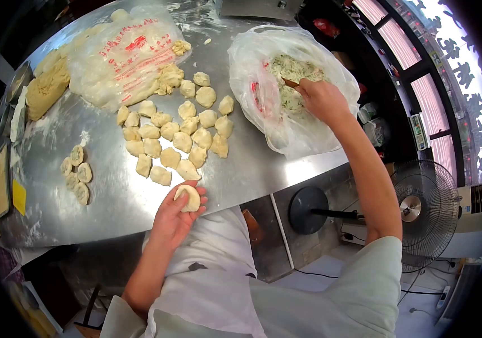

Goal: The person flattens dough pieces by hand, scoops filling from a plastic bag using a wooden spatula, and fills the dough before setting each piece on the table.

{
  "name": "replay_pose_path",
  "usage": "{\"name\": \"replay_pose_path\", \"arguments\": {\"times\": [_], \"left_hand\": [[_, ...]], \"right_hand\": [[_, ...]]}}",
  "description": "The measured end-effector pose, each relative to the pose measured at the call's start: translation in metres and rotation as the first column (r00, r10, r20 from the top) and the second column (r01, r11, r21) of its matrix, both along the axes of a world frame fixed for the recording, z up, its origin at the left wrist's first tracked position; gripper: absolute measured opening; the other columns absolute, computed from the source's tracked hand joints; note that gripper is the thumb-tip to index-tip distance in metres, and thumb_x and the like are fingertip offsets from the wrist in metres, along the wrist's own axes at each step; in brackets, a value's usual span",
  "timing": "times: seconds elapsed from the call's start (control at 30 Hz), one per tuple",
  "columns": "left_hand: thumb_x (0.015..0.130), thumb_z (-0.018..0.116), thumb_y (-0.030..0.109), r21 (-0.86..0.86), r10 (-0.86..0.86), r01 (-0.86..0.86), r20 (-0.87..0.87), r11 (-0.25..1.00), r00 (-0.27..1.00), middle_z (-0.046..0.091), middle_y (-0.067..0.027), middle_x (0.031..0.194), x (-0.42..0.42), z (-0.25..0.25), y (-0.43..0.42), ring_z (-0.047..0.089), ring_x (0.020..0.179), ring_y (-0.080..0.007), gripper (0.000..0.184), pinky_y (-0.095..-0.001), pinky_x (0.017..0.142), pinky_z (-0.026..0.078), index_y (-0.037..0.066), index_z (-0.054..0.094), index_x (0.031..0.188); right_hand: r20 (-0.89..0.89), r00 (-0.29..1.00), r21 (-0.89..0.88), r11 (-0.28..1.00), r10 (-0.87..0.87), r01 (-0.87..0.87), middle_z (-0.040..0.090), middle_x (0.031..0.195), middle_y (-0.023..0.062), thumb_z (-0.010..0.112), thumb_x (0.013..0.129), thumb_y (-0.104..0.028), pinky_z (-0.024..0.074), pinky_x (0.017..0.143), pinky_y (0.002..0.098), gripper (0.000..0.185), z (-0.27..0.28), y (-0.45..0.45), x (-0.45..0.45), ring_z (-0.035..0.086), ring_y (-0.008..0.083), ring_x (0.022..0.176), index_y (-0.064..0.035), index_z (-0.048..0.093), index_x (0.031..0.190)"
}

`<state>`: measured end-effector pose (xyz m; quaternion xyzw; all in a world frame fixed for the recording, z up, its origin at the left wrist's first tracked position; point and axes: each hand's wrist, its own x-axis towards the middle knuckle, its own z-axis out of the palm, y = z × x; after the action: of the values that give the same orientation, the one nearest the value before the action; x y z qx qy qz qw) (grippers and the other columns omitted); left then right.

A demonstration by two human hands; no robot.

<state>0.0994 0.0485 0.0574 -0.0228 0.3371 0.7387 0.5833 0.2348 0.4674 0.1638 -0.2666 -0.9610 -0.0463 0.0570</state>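
Note:
My left hand (173, 223) cradles a hollowed piece of dough (190, 201) at the table's front edge, thumb pressed into it. Above the lined container, my right hand (325, 101) grips a brown wooden stick (290, 83); its far end dips into the pale green-flecked filling (294, 69). A white plastic bag (245, 53) drapes around that filling. Between my hands, several dough pieces (182, 141) lie in loose rows on the metal table (218, 183).
More dough sits under a printed plastic bag (134, 50) at the back left. Several shaped pieces (77, 172) rest at the left, near a yellow card (19, 197). A black fan (424, 211) stands on the right, its round base (308, 209) below the table.

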Motion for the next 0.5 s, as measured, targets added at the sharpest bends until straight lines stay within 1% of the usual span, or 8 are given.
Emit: {"name": "replay_pose_path", "arguments": {"times": [0.07, 0.1, 0.17, 0.27, 0.37, 0.47, 0.5], "left_hand": [[0.106, 0.056, 0.018, 0.010, 0.012, -0.012, 0.000, 1.000, 1.000, 0.066, -0.0149, 0.124, -0.002, -0.001, -0.003, 0.068, 0.108, -0.0239, 0.037, -0.0371, 0.092, 0.058, 0.002, 0.051, 0.140], [0.107, 0.055, 0.017, 0.016, 0.016, -0.016, 0.001, 1.000, 1.000, 0.066, -0.0154, 0.125, -0.002, 0.000, -0.002, 0.067, 0.108, -0.0238, 0.038, -0.0369, 0.092, 0.058, 0.001, 0.051, 0.141], [0.106, 0.057, 0.019, 0.003, 0.015, -0.015, -0.001, 1.000, 1.000, 0.066, -0.0140, 0.123, -0.003, 0.005, 0.001, 0.068, 0.108, -0.0240, 0.037, -0.0372, 0.092, 0.058, 0.002, 0.052, 0.138], [0.106, 0.057, 0.020, 0.018, 0.011, -0.011, -0.001, 1.000, 1.000, 0.066, -0.0136, 0.124, -0.006, 0.011, 0.006, 0.067, 0.108, -0.0241, 0.038, -0.0373, 0.093, 0.058, 0.003, 0.051, 0.139], [0.107, 0.056, 0.022, 0.054, -0.002, 0.003, -0.016, 0.999, 1.000, 0.065, -0.0146, 0.127, -0.007, 0.016, 0.013, 0.067, 0.110, -0.0244, 0.042, -0.0379, 0.096, 0.056, 0.002, 0.049, 0.143], [0.108, 0.052, 0.025, 0.125, -0.014, 0.014, 0.000, 0.992, 1.000, 0.061, -0.0161, 0.133, -0.009, 0.018, 0.023, 0.063, 0.117, -0.0263, 0.045, -0.0402, 0.101, 0.053, 0.001, 0.046, 0.146], [0.109, 0.050, 0.026, 0.154, -0.012, 0.010, 0.012, 0.988, 1.000, 0.060, -0.0167, 0.135, -0.011, 0.019, 0.026, 0.062, 0.120, -0.0272, 0.046, -0.0411, 0.104, 0.052, 0.001, 0.045, 0.147]], "right_hand": [[0.032, 0.999, 0.006, 0.999, 0.042, -0.043, 0.068, 0.079, 0.0173, 0.063, 0.096, -0.025, 0.0501, 0.068, 0.0525, 0.017, 0.008, 0.001, 0.006, 0.066, 0.0407, 0.078, -0.0087, 0.068, 0.093], [0.031, 0.999, -0.007, 0.999, 0.032, -0.031, 0.068, 0.079, 0.0175, 0.064, 0.096, -0.025, 0.0498, 0.068, 0.0527, 0.018, 0.010, 0.001, 0.009, 0.065, 0.0408, 0.077, -0.0083, 0.068, 0.092], [0.031, 0.999, -0.033, 0.999, 0.017, -0.016, 0.068, 0.079, 0.0180, 0.064, 0.096, -0.024, 0.0492, 0.068, 0.0529, 0.019, 0.013, -0.002, 0.014, 0.065, 0.0411, 0.077, -0.0073, 0.068, 0.090], [-0.066, 0.996, -0.232, 0.970, 0.055, -0.069, 0.064, 0.072, 0.0168, 0.065, 0.097, -0.022, 0.0486, 0.064, 0.0471, 0.018, 0.013, -0.007, 0.029, 0.064, 0.0362, 0.070, -0.0060, 0.069, 0.089], [-0.292, 0.944, -0.408, 0.913, -0.152, 0.021, 0.059, 0.063, 0.0105, 0.066, 0.099, -0.020, 0.0453, 0.057, 0.0375, 0.020, 0.016, -0.023, 0.035, 0.059, 0.0224, 0.058, -0.0023, 0.070, 0.090], [-0.318, 0.890, -0.640, 0.767, -0.326, 0.053, 0.054, 0.060, 0.0038, 0.068, 0.100, -0.019, 0.0409, 0.054, 0.0300, 0.021, 0.034, -0.046, 0.039, 0.052, 0.0107, 0.055, 0.0011, 0.071, 0.093], [-0.352, 0.879, -0.638, 0.770, -0.321, 0.025, 0.054, 0.060, 0.0032, 0.068, 0.100, -0.019, 0.0406, 0.053, 0.0296, 0.022, 0.039, -0.058, 0.038, 0.052, 0.0096, 0.054, 0.0018, 0.071, 0.094]]}}
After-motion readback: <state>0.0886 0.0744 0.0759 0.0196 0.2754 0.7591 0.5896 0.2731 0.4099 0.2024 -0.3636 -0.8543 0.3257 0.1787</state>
